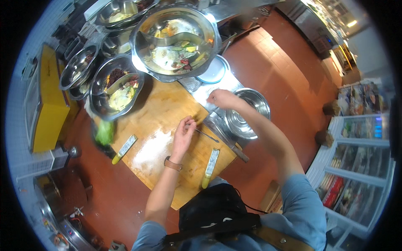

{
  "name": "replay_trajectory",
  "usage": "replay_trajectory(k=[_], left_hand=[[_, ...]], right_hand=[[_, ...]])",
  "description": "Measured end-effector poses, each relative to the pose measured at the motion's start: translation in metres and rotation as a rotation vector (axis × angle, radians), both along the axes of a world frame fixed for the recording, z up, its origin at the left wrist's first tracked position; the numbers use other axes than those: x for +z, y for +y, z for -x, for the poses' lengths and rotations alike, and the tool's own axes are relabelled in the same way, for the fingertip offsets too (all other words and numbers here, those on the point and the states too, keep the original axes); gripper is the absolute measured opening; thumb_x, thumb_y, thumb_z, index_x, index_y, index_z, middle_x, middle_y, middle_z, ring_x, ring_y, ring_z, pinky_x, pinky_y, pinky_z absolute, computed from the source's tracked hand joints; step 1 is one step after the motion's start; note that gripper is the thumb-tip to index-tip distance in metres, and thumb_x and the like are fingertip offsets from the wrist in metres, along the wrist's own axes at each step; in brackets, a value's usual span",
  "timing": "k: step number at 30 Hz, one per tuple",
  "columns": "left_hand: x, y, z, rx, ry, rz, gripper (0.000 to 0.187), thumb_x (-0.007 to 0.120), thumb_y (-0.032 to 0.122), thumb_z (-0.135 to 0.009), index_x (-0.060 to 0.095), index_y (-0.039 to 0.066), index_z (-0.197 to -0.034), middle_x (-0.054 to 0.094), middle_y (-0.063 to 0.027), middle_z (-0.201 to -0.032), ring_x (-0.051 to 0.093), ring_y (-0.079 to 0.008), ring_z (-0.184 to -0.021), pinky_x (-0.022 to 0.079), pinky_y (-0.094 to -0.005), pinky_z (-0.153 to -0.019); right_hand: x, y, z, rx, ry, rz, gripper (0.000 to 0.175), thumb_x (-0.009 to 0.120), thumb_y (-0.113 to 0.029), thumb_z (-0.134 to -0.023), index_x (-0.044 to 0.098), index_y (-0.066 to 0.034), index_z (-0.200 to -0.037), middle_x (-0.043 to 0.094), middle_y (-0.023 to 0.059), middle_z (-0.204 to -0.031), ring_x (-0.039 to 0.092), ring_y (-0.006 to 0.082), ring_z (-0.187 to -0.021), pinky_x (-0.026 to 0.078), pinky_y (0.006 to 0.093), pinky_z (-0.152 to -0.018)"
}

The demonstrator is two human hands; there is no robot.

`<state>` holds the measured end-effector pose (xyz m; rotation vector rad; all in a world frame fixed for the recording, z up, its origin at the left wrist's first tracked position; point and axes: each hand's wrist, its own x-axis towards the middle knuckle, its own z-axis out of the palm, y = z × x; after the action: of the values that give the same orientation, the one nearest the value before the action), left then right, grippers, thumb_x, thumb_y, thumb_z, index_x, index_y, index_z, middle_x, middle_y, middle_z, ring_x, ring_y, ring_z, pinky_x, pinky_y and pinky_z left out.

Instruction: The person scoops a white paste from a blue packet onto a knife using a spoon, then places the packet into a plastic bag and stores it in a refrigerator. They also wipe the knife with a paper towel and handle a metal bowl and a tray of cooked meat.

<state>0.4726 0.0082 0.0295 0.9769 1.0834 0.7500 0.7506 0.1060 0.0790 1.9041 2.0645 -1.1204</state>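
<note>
My left hand (183, 135), with a brown-strapped watch on its wrist, is over the wooden cutting board (150, 116). It grips a slim dark metal utensil (205, 135) that points right; its exact kind is unclear. My right hand (224, 98) is over the steel counter by a stainless steel bowl (263, 106). Its fingers are curled and blurred, so I cannot tell if they hold anything. Two flat tools with yellow handles, one at left (125, 149) and one at right (211, 166), lie on the board. A wooden-handled cleaver (221, 128) lies along its right edge.
A large divided hot pot (174, 73) with ingredients stands beyond the board. A smaller divided pot (97, 103) sits left, beside more pots. A green vegetable (105, 131) is at the board's left edge. A white round lid (213, 70) lies behind my right hand. A glass-fronted fridge (358, 160) stands right.
</note>
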Motion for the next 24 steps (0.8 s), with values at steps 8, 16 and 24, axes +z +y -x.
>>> replay_trajectory(k=[8, 16, 24], left_hand=[[0.007, -0.021, 0.051, 0.372, 0.053, -0.031, 0.034, 0.067, 0.011, -0.109, 0.062, 0.002, -0.142, 0.074, -0.0037, -0.119, 0.068, -0.0106, -0.099, 0.058, -0.0281, -0.077], [0.057, -0.080, 0.247, 0.880, 0.286, -0.091, 0.025, 0.068, 0.016, -0.110, 0.064, 0.005, -0.132, 0.076, -0.0042, -0.110, 0.070, -0.0124, -0.079, 0.049, -0.0239, -0.061], [-0.034, -0.028, 0.491, 1.083, 0.250, 0.017, 0.036, 0.073, 0.036, -0.107, 0.066, 0.012, -0.132, 0.080, -0.0027, -0.110, 0.074, -0.0143, -0.078, 0.048, -0.0265, -0.062]], right_hand=[[-0.021, 0.000, 0.081, -0.100, 0.504, -0.471, 0.030, 0.075, -0.027, -0.102, 0.075, -0.0020, -0.119, 0.076, 0.0200, -0.119, 0.073, 0.0383, -0.111, 0.059, 0.0437, -0.096], [-0.106, 0.086, 0.078, -0.256, -0.253, -0.855, 0.019, 0.083, -0.032, -0.085, 0.081, -0.0153, -0.093, 0.079, 0.0095, -0.095, 0.075, 0.0306, -0.087, 0.051, 0.0521, -0.075], [-0.090, 0.049, 0.091, -0.276, 0.020, -1.205, 0.017, 0.072, -0.022, -0.103, 0.075, -0.0066, -0.111, 0.076, 0.0138, -0.095, 0.070, 0.0384, -0.083, 0.052, 0.0509, -0.082]])
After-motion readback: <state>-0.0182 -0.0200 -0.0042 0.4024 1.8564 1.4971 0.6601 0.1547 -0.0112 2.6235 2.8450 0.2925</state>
